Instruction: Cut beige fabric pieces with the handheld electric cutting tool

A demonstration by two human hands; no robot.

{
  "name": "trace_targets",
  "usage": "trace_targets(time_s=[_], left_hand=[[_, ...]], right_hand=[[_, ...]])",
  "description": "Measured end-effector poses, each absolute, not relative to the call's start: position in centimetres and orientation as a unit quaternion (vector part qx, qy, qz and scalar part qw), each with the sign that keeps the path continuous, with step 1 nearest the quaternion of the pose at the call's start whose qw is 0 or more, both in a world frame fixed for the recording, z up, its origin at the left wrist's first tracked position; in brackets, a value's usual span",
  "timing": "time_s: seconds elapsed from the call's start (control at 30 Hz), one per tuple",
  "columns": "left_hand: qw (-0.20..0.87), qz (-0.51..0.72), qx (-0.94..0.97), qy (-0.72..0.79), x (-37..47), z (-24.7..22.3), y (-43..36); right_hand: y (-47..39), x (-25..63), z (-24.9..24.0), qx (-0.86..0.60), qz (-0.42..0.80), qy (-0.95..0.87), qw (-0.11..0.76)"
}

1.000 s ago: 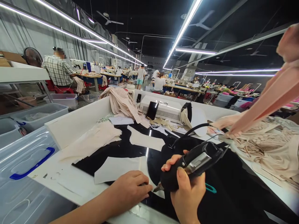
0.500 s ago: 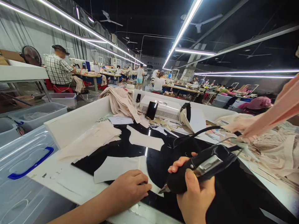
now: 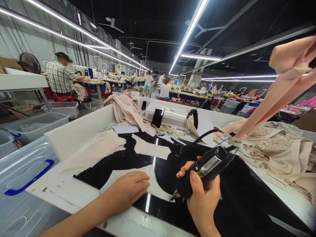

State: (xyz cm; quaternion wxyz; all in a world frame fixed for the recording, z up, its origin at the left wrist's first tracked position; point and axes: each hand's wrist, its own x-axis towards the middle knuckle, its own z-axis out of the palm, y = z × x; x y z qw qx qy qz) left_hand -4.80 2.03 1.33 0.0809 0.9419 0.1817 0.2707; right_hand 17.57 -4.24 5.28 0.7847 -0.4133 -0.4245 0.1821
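My right hand (image 3: 202,194) is wrapped round a black handheld power tool (image 3: 206,169) with a silver metal plate and a cable at its back. The tool's pointed metal tip is at the right end of a curved white fabric piece (image 3: 158,184). My left hand (image 3: 132,187) lies palm down on that piece, its fingers extended. Both are on a glossy black board (image 3: 237,197). Farther back on the board lies a second white cut piece (image 3: 151,148).
Beige fabric stacks (image 3: 98,149) lie at the left, with more beige fabric (image 3: 276,151) at the right. Behind the board are a white vented box (image 3: 172,116) and a phone (image 3: 158,117). Pink fabric strips (image 3: 269,102) hang at the right. A seated person (image 3: 60,74) is far left.
My left hand has shifted left, away from the tool tip, and its fingers lie flatter on the piece. The tool has moved slightly left in view. The pink strips appear more upright.
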Motion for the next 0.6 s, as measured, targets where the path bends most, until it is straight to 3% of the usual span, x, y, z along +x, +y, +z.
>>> trace_targets(time_s=[0.3, 0.5, 0.6], left_hand=[[0.093, 0.185, 0.948, 0.243, -6.7, 2.2, 0.8], [0.164, 0.095, 0.938, 0.289, -5.5, 3.9, -0.7], [0.155, 0.107, 0.941, 0.282, -4.4, 5.0, 1.0]], right_hand=[[-0.8, 18.8, 5.5, -0.408, 0.171, -0.424, 0.790], [0.1, 17.8, 6.0, -0.390, 0.186, -0.422, 0.797], [-0.1, 17.4, 6.1, -0.386, 0.192, -0.425, 0.796]])
